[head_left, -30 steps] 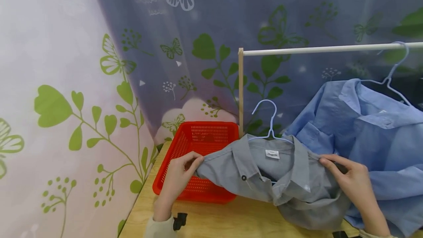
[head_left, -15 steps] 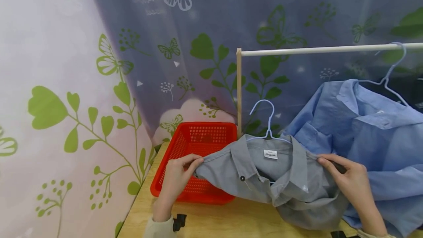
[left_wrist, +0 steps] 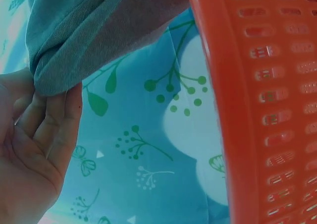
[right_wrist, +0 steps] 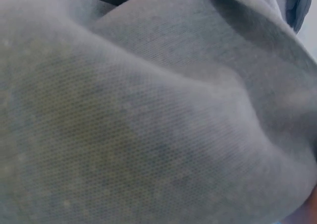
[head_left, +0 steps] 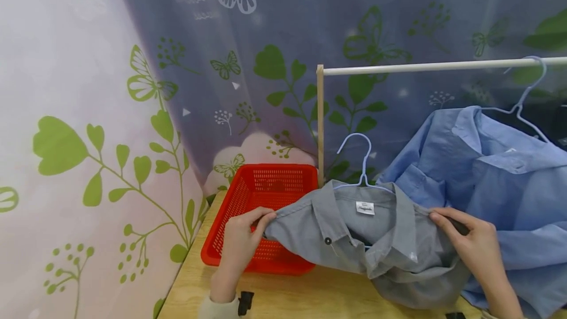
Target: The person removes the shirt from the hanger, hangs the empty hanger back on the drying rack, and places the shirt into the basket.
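Note:
Both hands stretch a grey collared shirt (head_left: pixel 305 225) between them in the head view. My left hand (head_left: pixel 241 240) pinches its left shoulder between thumb and fingers; the left wrist view shows that hand (left_wrist: pixel 39 140) gripping the folded grey cloth (left_wrist: pixel 74 40). The opposite shoulder is pinched by my right hand (head_left: pixel 476 240). Inside the collar sits a pale blue hanger (head_left: pixel 364 161), its hook standing up free of the rail and its arms mostly hidden by the cloth. Grey fabric (right_wrist: pixel 148 125) fills nearly all of the right wrist view, with only a blurred bit of hand at the lower right corner.
A red plastic basket (head_left: pixel 211 240) stands behind the left hand on the wooden table (head_left: pixel 186 289). A white rail (head_left: pixel 421 67) on a wooden post (head_left: pixel 321 122) spans the right side. From it hangs a blue shirt (head_left: pixel 478 186) on another hanger (head_left: pixel 522 97).
The hands keep their pinch on both shoulders of the shirt. The hanger's hook swayed slightly left, then back right. The head view has shifted slightly.

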`<state>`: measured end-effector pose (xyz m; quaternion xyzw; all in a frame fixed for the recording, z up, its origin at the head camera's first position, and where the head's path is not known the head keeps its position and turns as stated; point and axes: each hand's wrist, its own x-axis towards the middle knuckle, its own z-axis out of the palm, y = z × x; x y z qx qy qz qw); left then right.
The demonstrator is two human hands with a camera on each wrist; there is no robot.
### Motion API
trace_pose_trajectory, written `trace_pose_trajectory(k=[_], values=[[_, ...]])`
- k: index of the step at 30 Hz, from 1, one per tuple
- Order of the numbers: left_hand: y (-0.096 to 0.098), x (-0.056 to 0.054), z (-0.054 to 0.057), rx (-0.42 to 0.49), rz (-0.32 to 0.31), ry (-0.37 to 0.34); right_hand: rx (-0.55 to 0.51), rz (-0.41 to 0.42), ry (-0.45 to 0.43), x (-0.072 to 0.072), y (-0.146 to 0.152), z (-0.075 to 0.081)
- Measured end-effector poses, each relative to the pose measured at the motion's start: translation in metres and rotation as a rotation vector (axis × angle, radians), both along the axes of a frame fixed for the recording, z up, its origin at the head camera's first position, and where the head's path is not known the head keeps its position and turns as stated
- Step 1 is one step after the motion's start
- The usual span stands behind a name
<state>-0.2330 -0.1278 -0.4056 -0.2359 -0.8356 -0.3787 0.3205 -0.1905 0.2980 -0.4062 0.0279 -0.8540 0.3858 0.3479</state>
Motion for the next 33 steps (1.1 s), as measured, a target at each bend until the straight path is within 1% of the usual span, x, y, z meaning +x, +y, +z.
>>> trace_pose_trajectory(k=[5, 10, 15, 18, 23, 25, 28, 33], values=[[0.006, 0.002, 0.002, -0.066, 0.03, 0.075, 0.005, 0.014, 0.027, 0.001, -0.003, -0.001], [0.013, 0.001, -0.001, -0.114, 0.063, 0.153, 0.023, 0.028, 0.063, 0.001, -0.006, -0.001], [0.021, -0.002, -0.004, -0.162, 0.141, 0.27, 0.021, 0.034, 0.089, 0.002, -0.007, 0.001], [0.025, -0.003, -0.007, -0.173, 0.172, 0.325, 0.05, 0.045, 0.145, 0.001, -0.008, 0.002], [0.03, -0.003, -0.009, -0.157, 0.205, 0.347, 0.147, 0.051, 0.289, -0.002, -0.009, 0.002], [0.032, -0.003, -0.009, -0.155, 0.218, 0.351, 0.174, 0.044, 0.328, -0.003, -0.01, 0.002], [0.033, -0.002, -0.009, -0.159, 0.233, 0.359, 0.194, 0.032, 0.355, -0.003, -0.012, 0.003], [0.034, -0.002, -0.01, -0.176, 0.239, 0.36, 0.2, 0.029, 0.347, -0.002, -0.013, 0.001]])
